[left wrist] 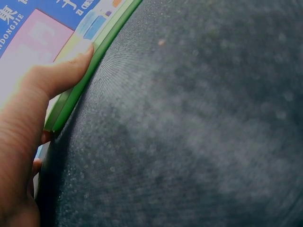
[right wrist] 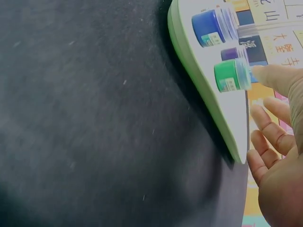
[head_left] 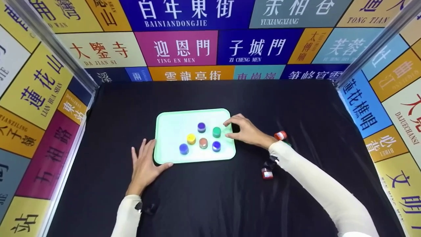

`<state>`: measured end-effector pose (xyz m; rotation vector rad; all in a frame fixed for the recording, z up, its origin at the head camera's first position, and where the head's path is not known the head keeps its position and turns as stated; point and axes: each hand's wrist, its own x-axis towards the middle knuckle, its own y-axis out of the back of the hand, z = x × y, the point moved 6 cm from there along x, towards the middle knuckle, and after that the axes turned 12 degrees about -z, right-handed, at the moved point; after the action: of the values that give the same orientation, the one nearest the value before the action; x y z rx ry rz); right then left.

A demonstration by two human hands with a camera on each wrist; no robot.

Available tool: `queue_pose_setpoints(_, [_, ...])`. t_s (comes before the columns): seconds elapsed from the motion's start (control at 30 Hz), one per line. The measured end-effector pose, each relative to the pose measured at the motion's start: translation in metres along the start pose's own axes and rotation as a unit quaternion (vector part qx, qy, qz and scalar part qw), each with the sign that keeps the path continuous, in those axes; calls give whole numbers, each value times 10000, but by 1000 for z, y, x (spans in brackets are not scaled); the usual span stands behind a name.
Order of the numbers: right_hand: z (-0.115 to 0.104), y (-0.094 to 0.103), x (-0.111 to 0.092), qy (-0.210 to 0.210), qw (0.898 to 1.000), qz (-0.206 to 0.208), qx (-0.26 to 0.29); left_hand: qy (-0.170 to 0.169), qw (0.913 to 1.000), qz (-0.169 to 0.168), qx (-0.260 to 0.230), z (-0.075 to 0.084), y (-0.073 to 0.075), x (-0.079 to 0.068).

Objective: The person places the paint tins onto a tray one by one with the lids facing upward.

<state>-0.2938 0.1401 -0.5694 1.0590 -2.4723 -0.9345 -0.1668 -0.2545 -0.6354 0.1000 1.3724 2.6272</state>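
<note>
Six jars (head_left: 203, 143): sitting left of your right hand (head_left: 246, 130);
Right hand: seemingly arranging jars, fingers parting, empty;
Left hand (head_left: 144, 167): touching tray (head_left: 167, 125), fingers straight;
Red jar (head_left: 280, 135): likely needing pinching, behind right hand.

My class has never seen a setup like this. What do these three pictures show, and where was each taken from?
There is no machine hand here: a person works with a bare left hand and right hand. The wide picture comes from a camera worn on the head; the two close ones come from cameras on the wrists.

On a black surface lies a pale green tray bearing a purple jar, a green jar, a yellow jar, a brownish jar and two bluish jars. Two red jars lie off it.

The left hand touches the tray's near left corner. The right hand is beside the green jar and seems to hold nothing.
</note>
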Motion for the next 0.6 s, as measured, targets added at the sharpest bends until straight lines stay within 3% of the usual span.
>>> queue_pose_setpoints(0.37, [17,26,-40,-153,9986,496,-48,44,10000,-61,13,1,1,0])
queue_pose_setpoints(0.6, [35,41,-70,-514,9944,921,52,35,10000,-92,16,1,1,-1])
